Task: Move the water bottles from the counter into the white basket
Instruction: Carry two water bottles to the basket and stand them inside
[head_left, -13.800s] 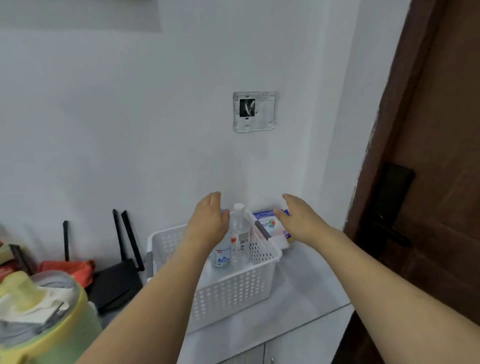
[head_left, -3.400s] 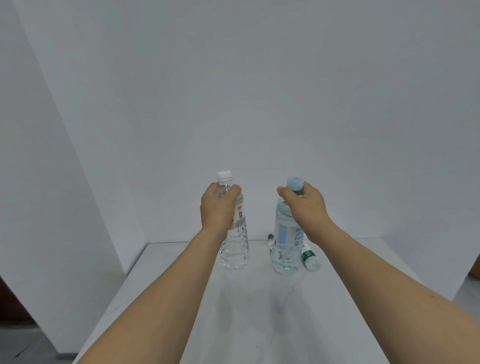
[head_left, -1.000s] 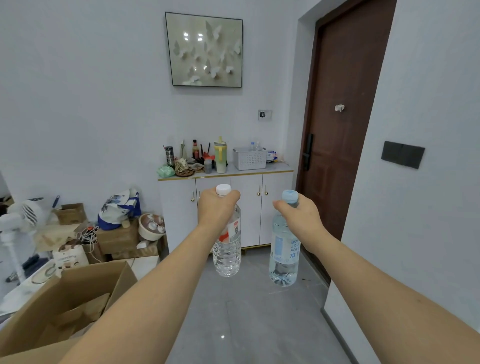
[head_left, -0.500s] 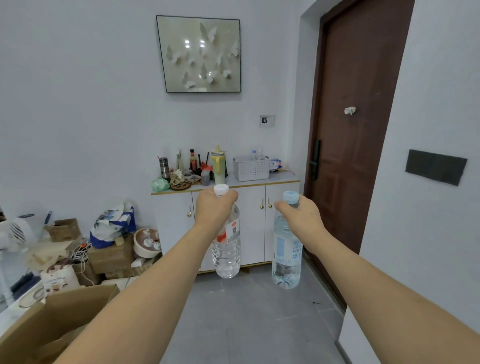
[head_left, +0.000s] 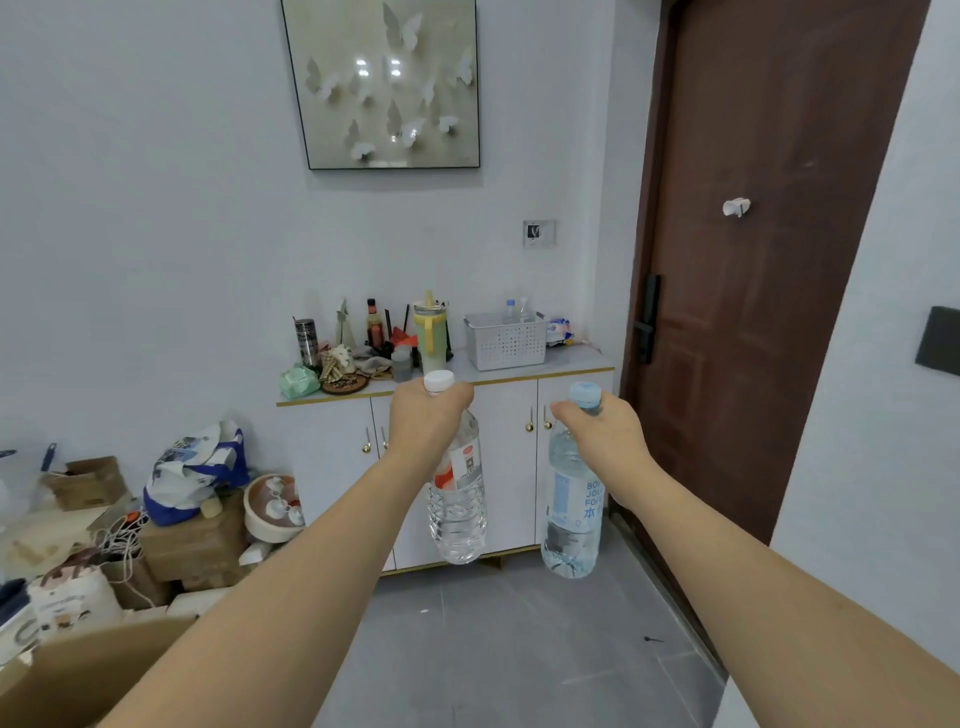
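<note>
While each hand, left hand (head_left: 427, 418) and right hand (head_left: 602, 434), grips a hanging upright bottle by its neck, the white basket (head_left: 506, 341) sits above them, frame centre, on the cabinet.

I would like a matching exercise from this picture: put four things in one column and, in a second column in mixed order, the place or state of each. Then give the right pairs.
Things
1. white-capped bottle
2. blue-capped bottle
3. white basket
4. butterfly picture

Places or states
A. stands on the white cabinet, near the brown door
B. hangs from the right hand, gripped at the neck
C. hangs on the wall above the cabinet
D. hangs from the left hand, gripped at the neck

Pairs: 1-D, 2-B, 3-A, 4-C
</note>
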